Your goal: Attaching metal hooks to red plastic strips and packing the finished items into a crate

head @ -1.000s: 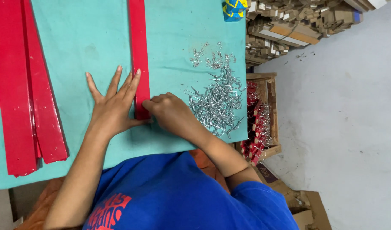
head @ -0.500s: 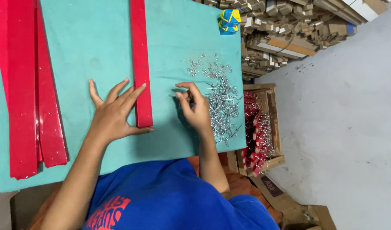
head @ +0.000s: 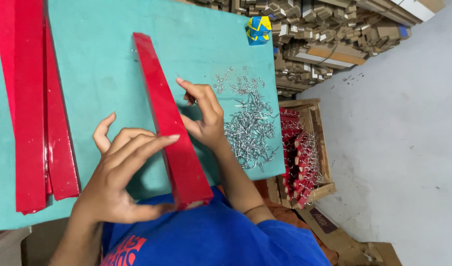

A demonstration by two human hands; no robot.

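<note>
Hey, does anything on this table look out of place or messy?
Mostly tidy. The metal hooks lie in a loose scattered pile on the teal table, some strays apart near the top. The red strip sits tilted, lifted at the near end between the left hand and right hand.

Your left hand (head: 120,172) lies palm down, fingers spread and reaching rightward, thumb splayed out below. Your right hand (head: 202,114) is raised on its edge, fingers curled and pinched together near the thumb, wrist bent, forearm running back toward your body.
</note>
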